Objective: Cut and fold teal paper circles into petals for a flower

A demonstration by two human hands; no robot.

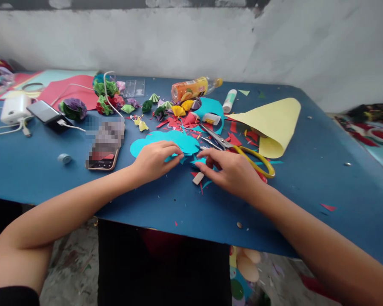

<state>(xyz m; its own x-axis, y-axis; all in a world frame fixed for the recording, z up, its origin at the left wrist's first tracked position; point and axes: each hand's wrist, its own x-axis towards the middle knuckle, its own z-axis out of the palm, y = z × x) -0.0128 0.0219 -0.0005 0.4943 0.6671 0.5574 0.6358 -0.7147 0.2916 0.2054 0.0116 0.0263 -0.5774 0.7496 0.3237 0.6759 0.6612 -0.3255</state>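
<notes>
A bright blue paper cloud (166,139) with a scalloped edge lies flat on the table. My left hand (158,159) rests over its near edge, thumb and fingertips brought together at the paper. Across a small gap, my right hand (232,170) has its fingers bent and apart, thumb away from the forefinger, above small blue paper scraps (198,161). Beside the right thumb lies a whitish eraser (198,178). Yellow-handled scissors (255,160) sit just beyond the right hand, blades pointing toward the red scraps (189,120).
A rolled yellow paper cone (274,123), a glue stick (230,100) and an orange drink bottle (191,89) stand or lie farther back. On the left are a phone (105,144), a power bank (15,108) with cables, and folded paper flowers (105,104). A wall borders the table's far side.
</notes>
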